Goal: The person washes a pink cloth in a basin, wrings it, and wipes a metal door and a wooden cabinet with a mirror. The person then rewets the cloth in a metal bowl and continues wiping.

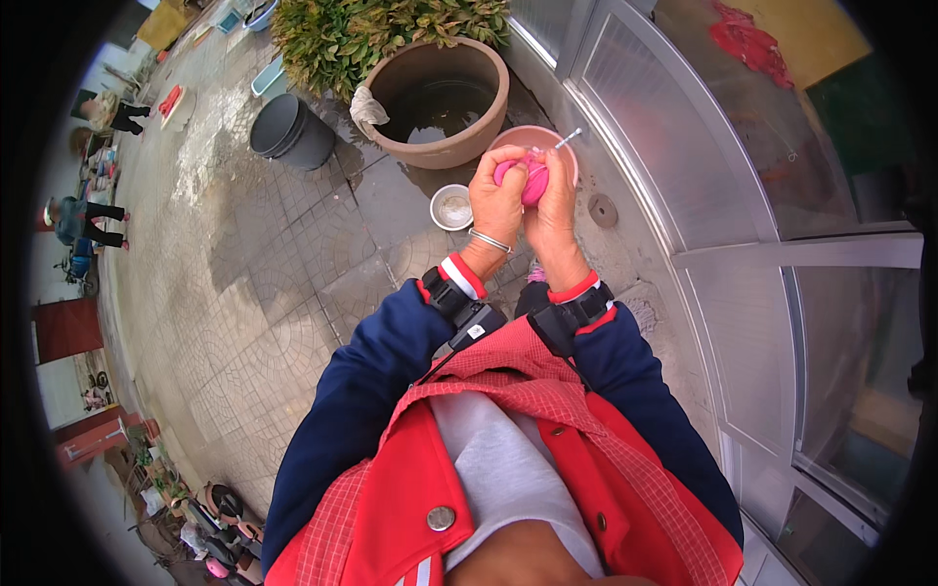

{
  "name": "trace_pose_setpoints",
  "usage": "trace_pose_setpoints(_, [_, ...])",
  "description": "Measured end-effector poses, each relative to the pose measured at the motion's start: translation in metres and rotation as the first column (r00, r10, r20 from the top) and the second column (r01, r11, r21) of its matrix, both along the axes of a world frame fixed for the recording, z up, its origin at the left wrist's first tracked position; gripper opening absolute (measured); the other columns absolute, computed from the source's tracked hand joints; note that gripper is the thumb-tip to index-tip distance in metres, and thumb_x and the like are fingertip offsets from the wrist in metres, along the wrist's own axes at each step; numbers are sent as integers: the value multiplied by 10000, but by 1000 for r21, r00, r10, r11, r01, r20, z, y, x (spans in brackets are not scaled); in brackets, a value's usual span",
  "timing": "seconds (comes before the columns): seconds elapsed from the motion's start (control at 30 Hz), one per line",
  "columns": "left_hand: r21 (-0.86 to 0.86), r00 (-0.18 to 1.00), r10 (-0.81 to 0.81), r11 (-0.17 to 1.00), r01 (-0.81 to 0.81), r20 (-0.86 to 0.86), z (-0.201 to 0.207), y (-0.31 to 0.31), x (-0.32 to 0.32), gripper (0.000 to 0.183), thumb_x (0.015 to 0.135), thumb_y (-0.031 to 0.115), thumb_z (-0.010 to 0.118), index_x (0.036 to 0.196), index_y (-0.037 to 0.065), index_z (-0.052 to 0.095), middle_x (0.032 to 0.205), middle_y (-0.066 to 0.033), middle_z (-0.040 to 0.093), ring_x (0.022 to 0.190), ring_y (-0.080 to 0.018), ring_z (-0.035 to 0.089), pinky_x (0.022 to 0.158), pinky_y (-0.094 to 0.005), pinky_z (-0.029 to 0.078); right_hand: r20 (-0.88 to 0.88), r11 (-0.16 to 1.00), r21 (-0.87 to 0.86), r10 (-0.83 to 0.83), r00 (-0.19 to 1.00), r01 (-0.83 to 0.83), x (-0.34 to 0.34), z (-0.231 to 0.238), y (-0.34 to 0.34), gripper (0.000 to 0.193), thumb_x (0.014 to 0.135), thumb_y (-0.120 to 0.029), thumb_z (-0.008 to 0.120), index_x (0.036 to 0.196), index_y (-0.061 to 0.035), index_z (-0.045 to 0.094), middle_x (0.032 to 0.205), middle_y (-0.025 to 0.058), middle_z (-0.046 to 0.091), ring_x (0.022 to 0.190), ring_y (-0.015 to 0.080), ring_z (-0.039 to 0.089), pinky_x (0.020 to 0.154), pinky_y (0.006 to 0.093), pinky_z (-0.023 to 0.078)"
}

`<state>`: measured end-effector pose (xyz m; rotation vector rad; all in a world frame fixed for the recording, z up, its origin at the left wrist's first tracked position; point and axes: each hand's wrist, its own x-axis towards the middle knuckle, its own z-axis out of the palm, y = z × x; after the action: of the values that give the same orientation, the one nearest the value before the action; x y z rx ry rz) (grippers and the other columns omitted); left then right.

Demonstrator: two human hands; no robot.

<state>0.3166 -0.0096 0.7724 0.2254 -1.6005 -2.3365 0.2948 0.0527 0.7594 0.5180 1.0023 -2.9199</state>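
My left hand (496,202) and my right hand (554,217) are together, their fingers closed around a bunched bright pink cloth (529,180). The hands and cloth are above the near part of a pink basin (526,135), hiding most of its inside. A thin pale stick (568,138), perhaps a handle, leans over the basin's right rim. Just left of my left hand, a small white bowl (439,217) with something pale in it stands on the paving.
A large brown clay pot (430,153) holds dark water, with a pale cloth (367,105) on its rim. Left of it stands a dark grey bucket (305,137). A leafy bush (391,29) grows behind. Metal-framed doors (674,127) line the right. Two people (88,223) are far left.
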Motion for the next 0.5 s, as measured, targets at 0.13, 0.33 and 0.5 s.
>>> trace_pose_setpoints(0.13, [-338,996,-7,941,-23,-89,-8,49,-76,169,786,-42,492,904,27,590,988,-61,586,928,-161,547,831,-252,419,21,972,-171,167,986,-161,-74,-1,60,210,893,-272,537,963,-75,555,944,24,573,896,127,541,794,282,441])
trace_pose_setpoints(0.33, [-796,909,-200,573,-195,-366,-1,52,-137,218,704,-47,529,878,55,613,1002,-84,588,1008,-288,541,892,-403,411,122,941,-157,320,939,-301,-136,-15,85,252,891,-264,543,1092,-113,520,969,14,554,933,124,527,842,273,433])
trace_pose_setpoints(0.5, [-821,661,-550,541,-183,-510,4,54,-170,95,568,66,605,652,75,562,888,-44,595,955,-291,541,868,-449,436,155,866,96,474,867,-491,-159,-12,108,184,893,-250,536,1009,-107,528,916,11,541,878,113,513,797,259,436])
